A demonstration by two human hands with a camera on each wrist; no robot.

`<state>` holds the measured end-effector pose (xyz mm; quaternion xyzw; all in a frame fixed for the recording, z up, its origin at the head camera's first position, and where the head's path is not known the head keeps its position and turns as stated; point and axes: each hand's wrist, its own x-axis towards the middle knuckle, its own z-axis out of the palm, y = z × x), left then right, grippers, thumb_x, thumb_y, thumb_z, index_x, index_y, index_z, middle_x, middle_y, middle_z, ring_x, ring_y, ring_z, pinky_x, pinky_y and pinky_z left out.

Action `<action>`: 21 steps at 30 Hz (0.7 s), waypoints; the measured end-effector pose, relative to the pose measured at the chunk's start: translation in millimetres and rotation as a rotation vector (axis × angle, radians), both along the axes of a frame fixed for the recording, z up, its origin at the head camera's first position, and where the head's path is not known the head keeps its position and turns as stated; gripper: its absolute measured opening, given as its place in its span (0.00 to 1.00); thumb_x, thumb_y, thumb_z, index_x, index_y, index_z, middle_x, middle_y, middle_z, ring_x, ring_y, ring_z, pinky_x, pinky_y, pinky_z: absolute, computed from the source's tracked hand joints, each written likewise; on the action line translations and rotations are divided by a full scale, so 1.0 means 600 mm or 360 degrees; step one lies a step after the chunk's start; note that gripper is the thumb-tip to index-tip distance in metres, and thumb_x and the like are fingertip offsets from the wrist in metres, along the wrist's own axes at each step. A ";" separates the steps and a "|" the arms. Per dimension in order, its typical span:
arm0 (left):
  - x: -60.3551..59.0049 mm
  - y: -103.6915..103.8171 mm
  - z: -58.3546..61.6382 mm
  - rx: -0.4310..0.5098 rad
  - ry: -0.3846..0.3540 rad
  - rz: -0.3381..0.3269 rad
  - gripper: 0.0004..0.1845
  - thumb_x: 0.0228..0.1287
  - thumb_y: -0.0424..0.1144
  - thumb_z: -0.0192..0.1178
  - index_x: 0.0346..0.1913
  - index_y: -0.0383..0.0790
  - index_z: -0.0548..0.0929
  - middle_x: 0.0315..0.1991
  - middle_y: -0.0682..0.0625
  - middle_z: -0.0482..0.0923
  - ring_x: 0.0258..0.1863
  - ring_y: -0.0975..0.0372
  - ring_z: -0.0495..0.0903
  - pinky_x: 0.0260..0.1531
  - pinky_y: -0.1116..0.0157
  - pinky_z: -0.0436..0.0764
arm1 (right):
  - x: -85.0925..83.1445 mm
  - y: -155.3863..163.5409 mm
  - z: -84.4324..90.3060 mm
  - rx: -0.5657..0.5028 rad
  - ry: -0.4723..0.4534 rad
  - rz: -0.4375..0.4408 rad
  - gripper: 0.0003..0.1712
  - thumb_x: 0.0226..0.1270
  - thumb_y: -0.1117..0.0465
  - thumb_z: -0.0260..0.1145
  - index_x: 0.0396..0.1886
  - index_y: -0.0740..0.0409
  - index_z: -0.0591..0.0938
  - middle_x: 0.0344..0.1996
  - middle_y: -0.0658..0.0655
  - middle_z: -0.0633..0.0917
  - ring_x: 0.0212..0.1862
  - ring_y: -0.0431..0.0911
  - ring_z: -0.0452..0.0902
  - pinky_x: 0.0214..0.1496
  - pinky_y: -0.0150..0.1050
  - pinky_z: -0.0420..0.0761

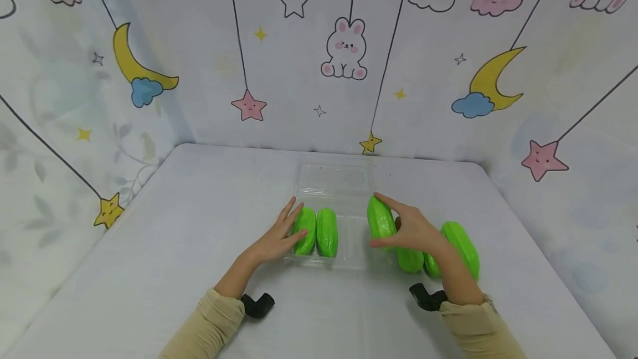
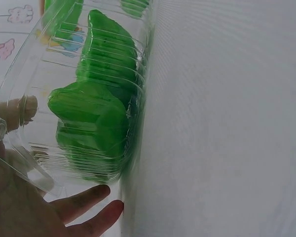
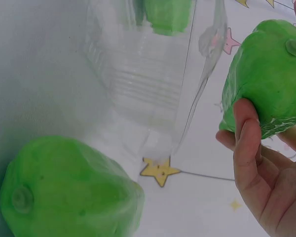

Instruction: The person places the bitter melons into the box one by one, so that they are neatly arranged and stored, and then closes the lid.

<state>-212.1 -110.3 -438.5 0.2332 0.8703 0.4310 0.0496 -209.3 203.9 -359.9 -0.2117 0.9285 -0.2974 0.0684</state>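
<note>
A white table (image 1: 149, 248) stands in a corner of walls covered with a pale cloth that shows moons, stars, rabbits and rainbows. On the left side, the left hand (image 1: 279, 237) lies with straight, spread fingers against the left wall of a clear plastic tray (image 1: 331, 181), which sits in the middle of the table with its lid open toward the back wall. In the left wrist view the fingers (image 2: 84, 202) rest flat beside the tray wall and do not curl around it. Inside the tray, at its left part, two green ridged fruits (image 1: 317, 231) lie side by side, touching each other. To the right of them the tray floor is bare. Further right, the right hand (image 1: 411, 231) holds a third green fruit (image 1: 381, 218) above the right edge of the tray; the thumb and the fingers are curled around it, and it stands almost upright. Behind and to the right of this hand, more green fruits (image 1: 461, 248) lie on the table, near the tray but outside it.
</note>
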 end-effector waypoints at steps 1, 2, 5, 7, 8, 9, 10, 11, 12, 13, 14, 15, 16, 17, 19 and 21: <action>0.000 0.000 0.000 -0.0001 0.0002 -0.0002 0.36 0.69 0.48 0.48 0.72 0.38 0.45 0.72 0.44 0.30 0.69 0.47 0.40 0.59 0.42 0.56 | -0.001 -0.002 -0.001 -0.0008 -0.0004 0.0006 0.60 0.38 0.40 0.75 0.71 0.47 0.56 0.12 0.45 0.58 0.16 0.37 0.59 0.20 0.33 0.65; 0.000 0.000 0.001 -0.0002 0.0001 -0.0004 0.36 0.69 0.48 0.48 0.72 0.38 0.45 0.72 0.43 0.30 0.69 0.47 0.40 0.59 0.42 0.56 | -0.001 -0.004 -0.001 -0.0016 -0.0007 0.0011 0.60 0.38 0.40 0.75 0.71 0.47 0.56 0.12 0.45 0.58 0.15 0.37 0.58 0.20 0.33 0.65; 0.000 0.000 0.002 0.0004 0.0005 -0.0007 0.36 0.69 0.47 0.48 0.72 0.37 0.45 0.72 0.42 0.30 0.69 0.46 0.40 0.59 0.42 0.56 | -0.003 -0.009 -0.003 -0.0035 -0.0013 0.0036 0.60 0.39 0.40 0.75 0.71 0.49 0.55 0.13 0.44 0.57 0.15 0.37 0.58 0.20 0.33 0.65; 0.000 0.000 0.002 -0.0001 0.0010 -0.0006 0.36 0.69 0.47 0.48 0.72 0.37 0.45 0.72 0.43 0.30 0.69 0.46 0.40 0.59 0.42 0.55 | -0.004 -0.014 -0.005 -0.0048 -0.0016 0.0049 0.61 0.38 0.40 0.75 0.71 0.49 0.55 0.13 0.45 0.58 0.15 0.37 0.57 0.19 0.33 0.65; 0.000 0.000 0.002 -0.0003 0.0011 -0.0006 0.36 0.69 0.46 0.48 0.72 0.37 0.45 0.72 0.43 0.29 0.69 0.46 0.40 0.59 0.42 0.54 | -0.005 -0.016 -0.007 -0.0056 -0.0013 0.0057 0.61 0.38 0.40 0.75 0.71 0.50 0.56 0.13 0.45 0.59 0.15 0.37 0.57 0.19 0.33 0.65; 0.000 0.000 0.002 -0.0004 0.0013 -0.0006 0.36 0.69 0.46 0.48 0.72 0.37 0.45 0.72 0.43 0.29 0.69 0.46 0.39 0.60 0.42 0.54 | -0.006 -0.018 -0.010 -0.0061 -0.0008 0.0064 0.61 0.38 0.39 0.75 0.71 0.50 0.56 0.16 0.45 0.62 0.15 0.37 0.57 0.19 0.33 0.65; 0.000 0.000 0.002 -0.0006 0.0017 -0.0006 0.36 0.69 0.46 0.48 0.72 0.37 0.45 0.72 0.43 0.29 0.69 0.46 0.39 0.60 0.42 0.53 | -0.007 -0.021 -0.012 -0.0071 -0.0003 0.0069 0.61 0.38 0.39 0.75 0.71 0.50 0.56 0.19 0.46 0.66 0.15 0.36 0.57 0.19 0.33 0.65; 0.000 0.000 0.001 -0.0009 0.0018 -0.0006 0.36 0.69 0.46 0.48 0.72 0.37 0.44 0.72 0.44 0.29 0.69 0.46 0.39 0.60 0.42 0.53 | -0.008 -0.023 -0.015 -0.0080 -0.0001 0.0076 0.61 0.38 0.39 0.75 0.71 0.50 0.56 0.23 0.47 0.69 0.15 0.36 0.57 0.19 0.32 0.66; -0.001 0.000 0.000 -0.0011 0.0022 -0.0007 0.36 0.69 0.46 0.48 0.72 0.37 0.44 0.72 0.44 0.29 0.69 0.46 0.39 0.60 0.41 0.53 | -0.009 -0.025 -0.017 -0.0086 0.0000 0.0078 0.61 0.38 0.40 0.76 0.71 0.51 0.56 0.23 0.49 0.70 0.15 0.36 0.57 0.19 0.33 0.66; 0.000 0.000 0.000 -0.0011 0.0021 -0.0006 0.36 0.69 0.46 0.48 0.72 0.37 0.44 0.72 0.44 0.29 0.69 0.46 0.38 0.60 0.41 0.53 | -0.010 -0.028 -0.019 -0.0094 0.0001 0.0081 0.61 0.38 0.40 0.76 0.71 0.51 0.57 0.27 0.50 0.73 0.15 0.36 0.58 0.19 0.33 0.66; 0.000 0.000 0.001 -0.0011 0.0015 -0.0006 0.36 0.69 0.46 0.48 0.72 0.37 0.44 0.72 0.44 0.29 0.69 0.47 0.38 0.60 0.42 0.53 | -0.011 -0.030 -0.020 -0.0099 0.0004 0.0082 0.60 0.38 0.41 0.76 0.71 0.51 0.57 0.33 0.51 0.75 0.15 0.36 0.59 0.20 0.33 0.67; 0.000 0.000 0.001 -0.0010 0.0013 -0.0007 0.36 0.69 0.46 0.48 0.72 0.37 0.44 0.72 0.44 0.29 0.69 0.47 0.38 0.60 0.42 0.53 | -0.012 -0.033 -0.021 -0.0100 0.0001 0.0078 0.60 0.37 0.40 0.76 0.71 0.51 0.57 0.38 0.51 0.75 0.16 0.36 0.59 0.20 0.33 0.67; 0.000 0.000 0.000 -0.0010 0.0014 -0.0008 0.36 0.69 0.47 0.48 0.72 0.37 0.44 0.72 0.44 0.29 0.69 0.47 0.38 0.60 0.42 0.53 | -0.012 -0.036 -0.022 -0.0099 -0.0004 0.0076 0.60 0.38 0.41 0.76 0.71 0.51 0.57 0.38 0.53 0.76 0.16 0.37 0.60 0.20 0.33 0.68; 0.000 0.000 0.000 -0.0009 0.0016 -0.0008 0.36 0.69 0.47 0.48 0.72 0.37 0.44 0.72 0.44 0.29 0.69 0.47 0.38 0.60 0.42 0.53 | -0.013 -0.038 -0.023 -0.0101 -0.0008 0.0076 0.60 0.38 0.41 0.76 0.71 0.51 0.57 0.39 0.54 0.76 0.16 0.37 0.61 0.21 0.33 0.68; 0.000 0.000 0.000 -0.0007 0.0017 -0.0008 0.37 0.69 0.47 0.48 0.72 0.37 0.44 0.72 0.44 0.29 0.69 0.47 0.39 0.60 0.42 0.53 | -0.014 -0.043 -0.025 -0.0096 -0.0009 0.0074 0.61 0.37 0.41 0.76 0.71 0.51 0.57 0.44 0.54 0.76 0.17 0.37 0.61 0.21 0.34 0.68; 0.000 0.001 0.001 -0.0002 0.0019 -0.0007 0.36 0.69 0.47 0.48 0.72 0.37 0.45 0.72 0.43 0.29 0.69 0.46 0.39 0.60 0.41 0.53 | -0.016 -0.049 -0.028 -0.0089 -0.0011 0.0078 0.61 0.37 0.40 0.76 0.71 0.51 0.56 0.47 0.54 0.76 0.17 0.38 0.62 0.23 0.35 0.69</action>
